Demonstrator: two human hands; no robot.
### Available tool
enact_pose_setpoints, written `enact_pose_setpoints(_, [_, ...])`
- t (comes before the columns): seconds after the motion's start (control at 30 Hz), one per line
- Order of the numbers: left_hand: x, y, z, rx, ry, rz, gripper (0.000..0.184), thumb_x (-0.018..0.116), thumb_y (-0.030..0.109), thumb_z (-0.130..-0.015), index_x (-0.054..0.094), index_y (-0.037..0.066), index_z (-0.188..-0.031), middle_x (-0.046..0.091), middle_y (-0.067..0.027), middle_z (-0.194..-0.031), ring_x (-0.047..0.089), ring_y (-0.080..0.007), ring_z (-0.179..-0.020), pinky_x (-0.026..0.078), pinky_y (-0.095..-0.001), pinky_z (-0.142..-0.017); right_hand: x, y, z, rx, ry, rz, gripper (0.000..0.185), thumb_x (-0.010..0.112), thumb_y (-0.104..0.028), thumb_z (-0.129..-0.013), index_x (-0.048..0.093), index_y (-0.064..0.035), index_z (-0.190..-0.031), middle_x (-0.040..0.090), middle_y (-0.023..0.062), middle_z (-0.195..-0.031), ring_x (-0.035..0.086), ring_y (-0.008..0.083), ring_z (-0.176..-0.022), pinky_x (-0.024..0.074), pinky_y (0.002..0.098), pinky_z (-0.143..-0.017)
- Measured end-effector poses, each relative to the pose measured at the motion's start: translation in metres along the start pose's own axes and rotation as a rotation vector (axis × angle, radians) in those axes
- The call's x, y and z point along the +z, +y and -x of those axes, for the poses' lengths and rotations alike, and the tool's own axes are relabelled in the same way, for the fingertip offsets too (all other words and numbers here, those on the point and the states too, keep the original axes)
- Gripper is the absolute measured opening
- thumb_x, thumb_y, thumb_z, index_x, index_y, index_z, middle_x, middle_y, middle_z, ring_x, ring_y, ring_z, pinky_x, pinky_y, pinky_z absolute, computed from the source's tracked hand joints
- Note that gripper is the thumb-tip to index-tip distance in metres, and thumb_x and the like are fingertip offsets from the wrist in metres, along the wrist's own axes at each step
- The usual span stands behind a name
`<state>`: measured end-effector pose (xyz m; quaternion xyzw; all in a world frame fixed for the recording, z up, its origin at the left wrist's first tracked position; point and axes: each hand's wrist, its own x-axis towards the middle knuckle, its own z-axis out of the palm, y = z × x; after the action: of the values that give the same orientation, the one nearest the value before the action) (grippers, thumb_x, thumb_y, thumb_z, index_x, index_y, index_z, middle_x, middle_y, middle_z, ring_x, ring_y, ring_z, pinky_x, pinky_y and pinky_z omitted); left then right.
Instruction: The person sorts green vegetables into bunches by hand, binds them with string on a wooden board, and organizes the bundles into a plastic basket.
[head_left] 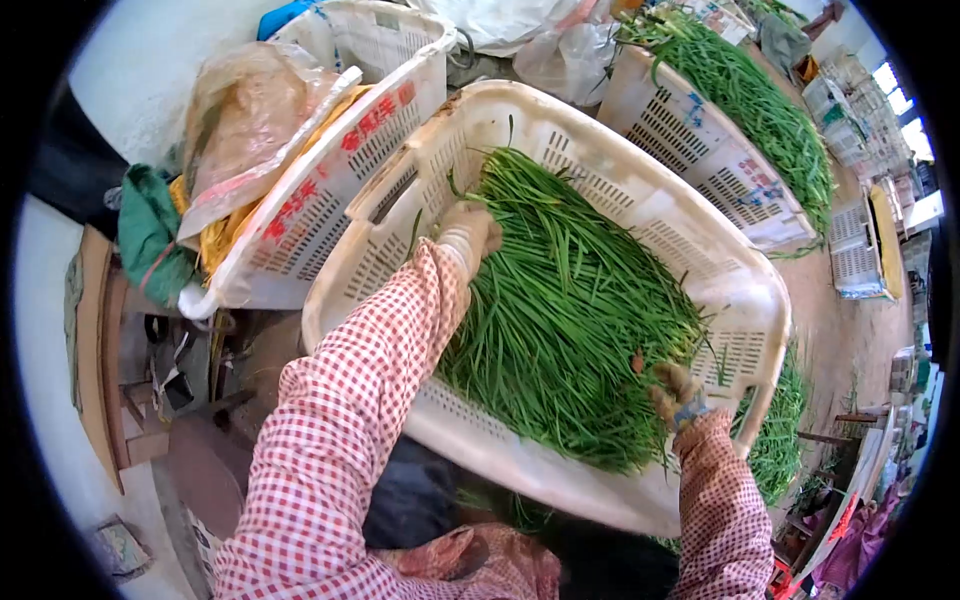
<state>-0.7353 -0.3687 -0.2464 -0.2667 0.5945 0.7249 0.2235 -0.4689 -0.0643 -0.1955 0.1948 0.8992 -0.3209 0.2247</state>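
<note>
A large pile of long, thin green leaves, like garlic chives [570, 310], fills the middle of a white slotted plastic basket [440, 400]. At the pile's upper left edge is my left hand [472, 230], in a pale, soiled glove. Its fingers point down and are partly hidden, so I cannot tell what they grip. My right hand [680, 395], gloved too, is inside the basket beside the pile's lower right end. Its thumb and fingers are apart, with no bundle between them. A small brown leaf bit [638, 360] lies on the greens nearby.
Another white basket [330, 190] at upper left holds clear plastic sheeting [255, 130] and yellow material. A basket [690, 140] heaped with similar greens stands at upper right. More greens [780, 440] lie beyond the right rim. A green cloth bundle [155, 235] is at far left.
</note>
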Motion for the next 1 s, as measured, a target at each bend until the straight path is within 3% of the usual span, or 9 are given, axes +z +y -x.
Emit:
enact_pose_setpoints(0.03, [0.002,-0.003,-0.026,-0.001,0.036,0.241,0.037,0.055,0.009,-0.088,0.043,0.002,-0.122,0.055,-0.0134,-0.101,0.062,-0.0242,-0.081,0.057,-0.0345,-0.064,-0.003,-0.029,-0.022,-0.062,0.089,0.147,0.046,0.065,-0.026,-0.085,0.052,-0.0059,-0.124,0.059,0.0179,-0.115,0.055,0.0351,-0.109,0.0457,0.0434,-0.093])
enact_pose_setpoints(0.23, [0.007,0.021,-0.089,-0.136,0.03,0.294,0.03,0.049,0.014,-0.093,0.044,0.004,-0.121,0.055,-0.014,-0.104,0.064,-0.0249,-0.078,0.058,-0.0318,-0.06,-0.007,-0.115,-0.169,-0.555,0.286,0.358,0.062,0.073,-0.029,-0.076,0.048,-0.0088,-0.129,0.051,0.02,-0.127,0.049,0.0376,-0.117,0.0404,0.0446,-0.099])
enact_pose_setpoints(0.3, [0.009,0.021,-0.097,-0.103,-0.007,0.262,0.03,0.052,0.022,-0.094,0.048,0.003,-0.117,0.058,-0.0136,-0.107,0.064,-0.0242,-0.081,0.058,-0.0314,-0.061,-0.003,-0.135,-0.208,-0.537,0.221,0.396,0.069,0.073,-0.031,-0.077,0.044,-0.0041,-0.133,0.048,0.0209,-0.132,0.045,0.0379,-0.123,0.0384,0.0423,-0.103])
enact_pose_setpoints(0.53, [0.005,0.01,-0.122,-0.05,-0.233,0.262,0.029,0.045,0.021,-0.096,0.046,0.001,-0.116,0.057,-0.016,-0.108,0.064,-0.0233,-0.085,0.059,-0.0292,-0.065,0.045,-0.15,-0.282,-0.446,0.131,0.219,0.09,0.075,-0.046,-0.073,0.035,0.0034,-0.138,0.044,0.0247,-0.136,0.041,0.0361,-0.128,0.0331,0.0393,-0.108])
enact_pose_setpoints(0.6, [0.004,0.011,-0.119,-0.108,-0.158,0.283,0.024,0.047,0.026,-0.096,0.049,0.005,-0.109,0.057,-0.0132,-0.095,0.062,-0.0219,-0.079,0.056,-0.0296,-0.059,0.057,-0.158,-0.284,-0.338,0.009,0.209,0.102,0.072,-0.057,-0.071,0.03,0.0042,-0.14,0.044,0.0278,-0.135,0.041,0.0358,-0.129,0.0344,0.0404,-0.107])
enact_pose_setpoints(0.7, [0.006,0.017,-0.112,-0.106,-0.089,0.201,0.026,0.048,0.034,-0.095,0.05,0.009,-0.098,0.046,-0.006,-0.071,0.05,-0.0165,-0.064,0.044,-0.0293,-0.048,0.066,-0.15,-0.285,-0.41,0.118,0.187,0.103,0.075,-0.056,-0.068,0.03,0.0024,-0.14,0.046,0.0287,-0.131,0.044,0.0399,-0.125,0.0347,0.043,-0.106])
enact_pose_setpoints(0.8, [-0.003,0.018,-0.116,-0.107,-0.249,0.243,0.026,0.051,0.036,-0.093,0.052,0.01,-0.096,0.05,-0.0056,-0.071,0.052,-0.0156,-0.065,0.045,-0.0275,-0.05,0.068,-0.146,-0.267,-0.433,0.188,0.26,0.1,0.078,-0.048,-0.066,0.031,-0.0032,-0.142,0.045,0.0283,-0.132,0.043,0.0424,-0.124,0.035,0.0445,-0.105])
enact_pose_setpoints(0.87, [-0.004,0.017,-0.111,0.051,-0.248,0.0,0.025,0.054,0.036,-0.091,0.057,0.012,-0.096,0.056,-0.0025,-0.075,0.055,-0.0125,-0.068,0.047,-0.0258,-0.052,0.081,-0.131,-0.252,-0.608,0.398,0.345,0.099,0.078,-0.045,-0.065,0.032,-0.0044,-0.142,0.044,0.0283,-0.131,0.042,0.0427,-0.123,0.036,0.0445,-0.104])
enact_pose_setpoints(1.0, [0.005,0.018,-0.123,0.034,-0.562,0.044,0.025,0.054,0.035,-0.09,0.061,0.014,-0.101,0.059,0.0035,-0.076,0.054,-0.0075,-0.06,0.048,-0.0235,-0.051,0.065,-0.131,-0.242,-0.543,0.253,0.258,0.1,0.079,-0.041,-0.063,0.03,-0.0037,-0.142,0.041,0.0282,-0.133,0.042,0.0424,-0.123,0.0358,0.045,-0.104])
